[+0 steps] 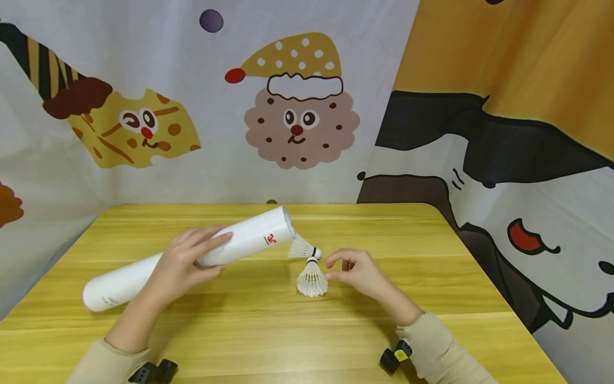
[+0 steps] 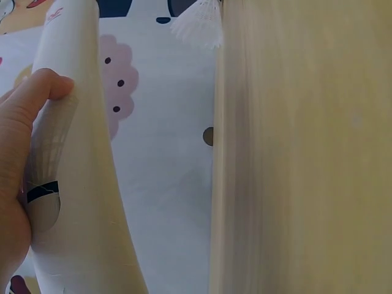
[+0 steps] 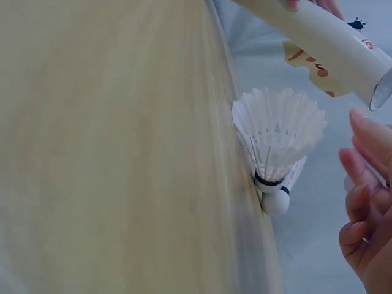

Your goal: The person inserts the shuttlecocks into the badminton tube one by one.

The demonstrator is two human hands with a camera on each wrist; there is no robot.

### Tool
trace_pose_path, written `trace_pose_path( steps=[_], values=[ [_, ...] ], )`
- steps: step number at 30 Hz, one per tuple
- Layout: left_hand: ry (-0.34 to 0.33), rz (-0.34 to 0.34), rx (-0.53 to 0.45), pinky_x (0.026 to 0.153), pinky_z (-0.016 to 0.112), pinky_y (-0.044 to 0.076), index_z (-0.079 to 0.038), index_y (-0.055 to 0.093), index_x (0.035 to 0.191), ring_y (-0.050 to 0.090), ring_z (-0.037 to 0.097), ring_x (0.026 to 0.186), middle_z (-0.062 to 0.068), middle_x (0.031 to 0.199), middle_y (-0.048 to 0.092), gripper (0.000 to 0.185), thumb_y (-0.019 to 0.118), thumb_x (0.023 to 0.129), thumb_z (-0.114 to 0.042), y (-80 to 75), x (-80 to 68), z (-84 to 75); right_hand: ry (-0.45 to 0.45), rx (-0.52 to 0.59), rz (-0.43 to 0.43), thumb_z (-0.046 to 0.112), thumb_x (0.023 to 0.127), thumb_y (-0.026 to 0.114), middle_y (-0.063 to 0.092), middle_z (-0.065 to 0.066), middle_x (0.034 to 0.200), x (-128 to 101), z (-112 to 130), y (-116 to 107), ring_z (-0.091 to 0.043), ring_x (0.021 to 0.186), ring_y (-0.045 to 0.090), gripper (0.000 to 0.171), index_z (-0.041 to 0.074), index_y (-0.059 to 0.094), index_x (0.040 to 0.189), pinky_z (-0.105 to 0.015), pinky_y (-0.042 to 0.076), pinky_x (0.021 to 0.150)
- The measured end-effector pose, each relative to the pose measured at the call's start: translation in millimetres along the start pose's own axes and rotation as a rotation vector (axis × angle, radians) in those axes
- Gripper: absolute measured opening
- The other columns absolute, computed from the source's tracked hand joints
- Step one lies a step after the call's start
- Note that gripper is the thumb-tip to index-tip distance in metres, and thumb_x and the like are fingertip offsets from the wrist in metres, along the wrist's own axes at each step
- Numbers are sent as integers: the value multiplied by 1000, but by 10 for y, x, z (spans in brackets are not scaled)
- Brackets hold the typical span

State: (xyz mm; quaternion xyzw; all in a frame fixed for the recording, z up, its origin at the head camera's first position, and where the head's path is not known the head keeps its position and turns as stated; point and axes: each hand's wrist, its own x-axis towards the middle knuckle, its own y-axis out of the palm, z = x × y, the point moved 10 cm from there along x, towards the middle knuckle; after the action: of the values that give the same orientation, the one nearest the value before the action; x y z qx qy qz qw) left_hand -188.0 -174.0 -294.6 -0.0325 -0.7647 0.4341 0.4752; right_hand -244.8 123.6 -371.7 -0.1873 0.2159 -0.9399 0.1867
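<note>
My left hand [image 1: 184, 261] grips a long white shuttlecock tube [image 1: 254, 237] around its middle. The tube slants across the table, its open end at the upper right. Through a cut-out in its side, a shuttlecock [image 2: 46, 177] with a black band shows in the left wrist view. Two white feather shuttlecocks lie beyond the mouth, corks close together. The rear shuttlecock [image 1: 301, 248] overlaps the tube's rim in the head view; the front shuttlecock [image 1: 313, 281] spreads its feathers toward me. Just right of them, my right hand [image 1: 357, 271] has thumb and forefinger parted, with nothing between them.
The yellow wood-grain table [image 1: 288, 341] reaches back to a curtain [image 1: 216, 181] printed with cartoon figures. Dark devices are strapped at both wrists, one of them the right wrist device [image 1: 395, 356]. Beige sleeves cover the forearms.
</note>
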Motion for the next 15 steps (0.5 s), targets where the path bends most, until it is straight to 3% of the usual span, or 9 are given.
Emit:
trace_pose_path(
  steps=[8, 15],
  values=[
    [4, -2, 3, 85, 51, 40, -20, 61, 132, 53, 31, 109, 8, 131, 57, 55, 50, 92, -56, 20, -13, 26, -7, -46, 31, 9, 74, 81, 69, 0, 90, -24, -59, 93, -10, 58, 47, 21, 7, 74, 94, -23, 39, 48],
    [12, -1, 2, 85, 51, 40, -20, 60, 132, 54, 30, 108, 9, 130, 57, 55, 51, 92, -55, 39, -20, 14, 20, -50, 49, 12, 74, 82, 69, 0, 93, -29, -122, 151, -10, 55, 45, 24, 8, 74, 96, -21, 38, 47]
  ],
)
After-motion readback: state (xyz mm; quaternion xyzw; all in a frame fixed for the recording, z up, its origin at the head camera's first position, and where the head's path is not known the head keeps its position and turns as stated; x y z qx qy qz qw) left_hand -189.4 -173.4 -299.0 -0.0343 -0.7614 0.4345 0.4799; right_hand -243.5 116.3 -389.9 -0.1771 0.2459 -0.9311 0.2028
